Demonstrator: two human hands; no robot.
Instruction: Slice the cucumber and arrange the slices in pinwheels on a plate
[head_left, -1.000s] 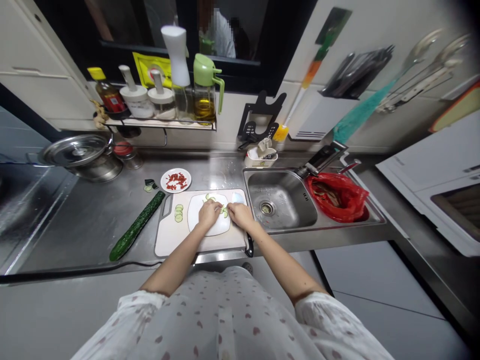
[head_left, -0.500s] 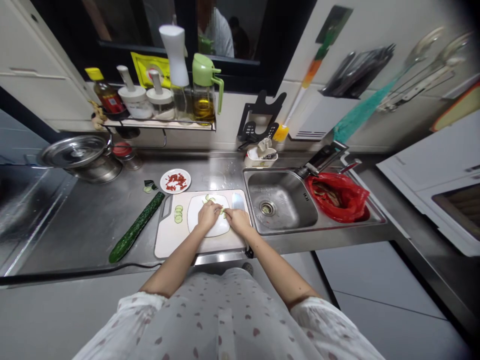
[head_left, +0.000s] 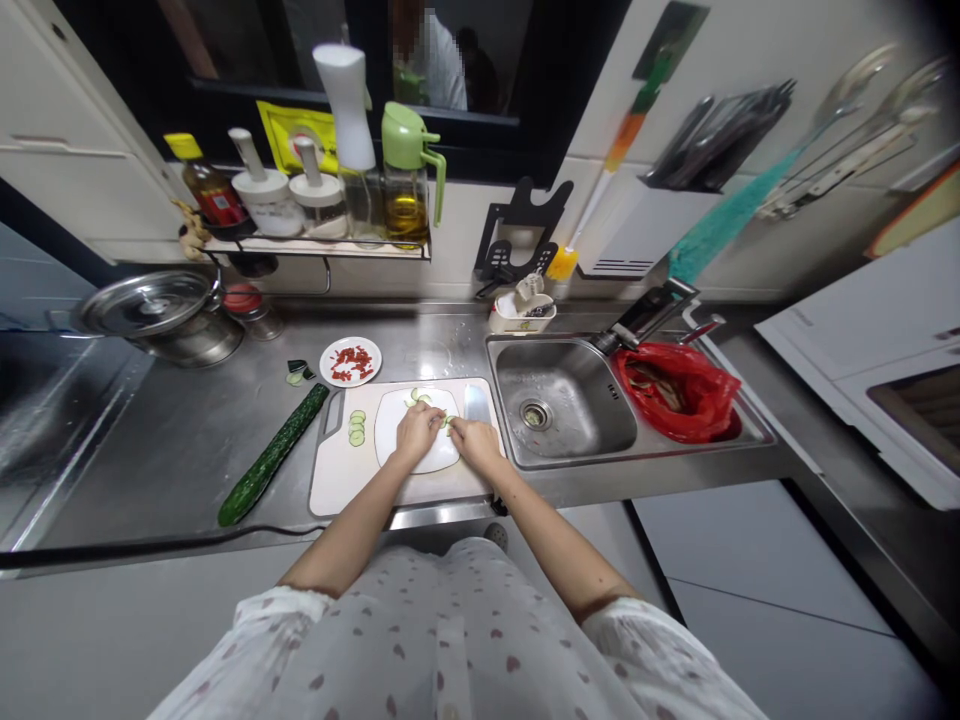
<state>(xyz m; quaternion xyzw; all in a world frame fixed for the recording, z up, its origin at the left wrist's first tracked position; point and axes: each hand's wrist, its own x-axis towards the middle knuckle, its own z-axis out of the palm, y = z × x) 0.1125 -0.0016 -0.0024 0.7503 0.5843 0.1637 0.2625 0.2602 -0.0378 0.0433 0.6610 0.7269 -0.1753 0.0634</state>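
Both hands are over a white square plate [head_left: 386, 425] that lies on a cutting board [head_left: 337, 485]. My left hand [head_left: 417, 434] is closed in a pinch on a thin cucumber slice [head_left: 448, 421]. My right hand [head_left: 475, 441] pinches the same slice from the other side; the fingertips partly cover it. Several cucumber slices [head_left: 420, 397] rest at the plate's far edge. Left of the plate, a short row of round slices [head_left: 357, 428] lies on the board. A knife [head_left: 476, 402] lies along the board's right side, its middle hidden under my right hand and forearm.
A whole cucumber [head_left: 274, 455] lies left of the board, near cucumber ends [head_left: 298, 367]. Behind the board stands a small plate [head_left: 326, 362] of chopped red pieces. The sink [head_left: 570, 400] is at right, with a red bag [head_left: 679, 395] beyond. A pot [head_left: 180, 340] stands far left.
The hands stay over the plate, with only slight finger movement around the cucumber slice. The camera view has shifted very slightly.
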